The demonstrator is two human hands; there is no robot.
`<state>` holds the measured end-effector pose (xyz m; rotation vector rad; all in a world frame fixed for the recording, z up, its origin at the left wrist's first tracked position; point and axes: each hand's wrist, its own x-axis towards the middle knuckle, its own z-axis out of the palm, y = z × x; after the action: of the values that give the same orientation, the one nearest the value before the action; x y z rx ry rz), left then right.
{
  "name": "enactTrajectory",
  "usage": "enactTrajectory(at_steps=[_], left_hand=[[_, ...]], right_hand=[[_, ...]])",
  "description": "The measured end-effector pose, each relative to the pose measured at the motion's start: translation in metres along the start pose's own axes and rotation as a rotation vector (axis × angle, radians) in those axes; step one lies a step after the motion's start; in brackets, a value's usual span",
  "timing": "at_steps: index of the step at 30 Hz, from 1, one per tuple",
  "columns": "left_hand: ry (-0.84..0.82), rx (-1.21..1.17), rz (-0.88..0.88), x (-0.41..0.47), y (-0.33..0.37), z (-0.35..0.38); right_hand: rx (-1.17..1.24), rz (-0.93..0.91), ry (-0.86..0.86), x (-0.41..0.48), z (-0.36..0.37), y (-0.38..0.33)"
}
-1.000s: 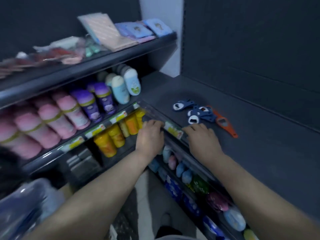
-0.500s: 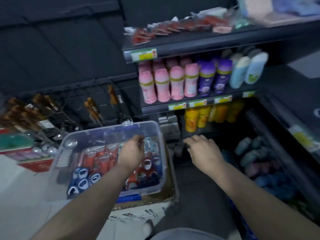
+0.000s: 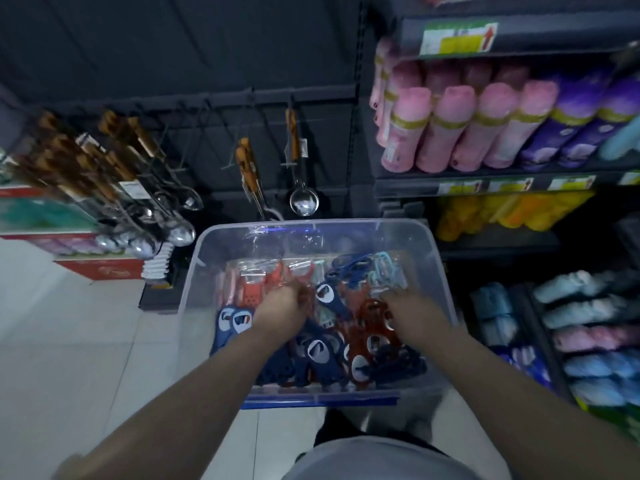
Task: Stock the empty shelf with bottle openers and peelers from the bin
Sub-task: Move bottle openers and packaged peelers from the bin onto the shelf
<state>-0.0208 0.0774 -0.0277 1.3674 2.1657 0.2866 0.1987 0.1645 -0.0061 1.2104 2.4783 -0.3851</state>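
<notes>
Light, stiff, likely slick openers and packeted peelers fill the bin, peelers toward 11 o'clock; left hand and right hand reach in, fingers bent down, grasp hidden; each looks best pinched by its handle.

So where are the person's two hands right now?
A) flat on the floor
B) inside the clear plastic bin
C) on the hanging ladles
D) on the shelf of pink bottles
B: the left hand and the right hand are both down among the bottle openers inside the clear bin.
</notes>
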Motion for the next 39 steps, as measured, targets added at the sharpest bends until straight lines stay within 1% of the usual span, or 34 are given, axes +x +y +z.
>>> enactTrajectory(at_steps=[5,7,9,12,16,18,21,24,27,32,33,34,37,38,39], left_hand=[[0.01,-0.027,0.039,-0.001,0.001,0.01],[0.023,-0.029,0.035,-0.004,0.001,0.012],[0.021,-0.026,0.013,-0.006,0.0,0.013],[-0.001,-0.013,-0.035,-0.009,0.0,0.015],[-0.018,0.042,-0.096,-0.003,0.01,0.015],[-0.017,0.082,-0.12,0.003,0.021,0.017],[0.007,0.078,-0.196,0.012,0.04,0.026],[-0.017,0.083,-0.243,0.021,0.057,0.035],[-0.035,0.095,-0.257,0.029,0.065,0.041],[-0.07,-0.002,-0.315,0.025,0.059,0.024],[-0.044,0.001,-0.314,0.023,0.057,0.019],[0.018,-0.002,-0.303,0.021,0.056,0.015],[0.266,-0.076,-0.191,0.024,0.057,0.007],[0.308,-0.089,-0.143,0.03,0.059,0.008],[0.314,-0.074,-0.104,0.036,0.06,0.008]], right_hand=[[-0.042,0.001,-0.054,0.017,0.012,0.003],[-0.082,-0.027,-0.07,0.023,0.012,0.003],[-0.071,-0.033,-0.089,0.027,0.011,0.002],[-0.001,-0.067,-0.142,0.028,0.006,0.004],[0.231,-0.046,-0.141,0.022,-0.011,0.011],[0.297,-0.027,-0.081,0.018,-0.021,0.015],[0.299,-0.051,0.086,0.011,-0.033,0.016],[0.321,-0.072,0.219,0.008,-0.032,0.019],[0.394,-0.074,0.235,0.011,-0.028,0.025],[0.374,-0.108,0.284,0.014,-0.024,0.03],[0.367,-0.109,0.285,0.016,-0.023,0.029],[0.357,-0.113,0.277,0.018,-0.022,0.027],[0.37,-0.1,0.2,0.026,-0.015,0.022],[0.39,-0.087,0.166,0.028,-0.013,0.021],[0.421,-0.075,0.136,0.029,-0.01,0.021]])
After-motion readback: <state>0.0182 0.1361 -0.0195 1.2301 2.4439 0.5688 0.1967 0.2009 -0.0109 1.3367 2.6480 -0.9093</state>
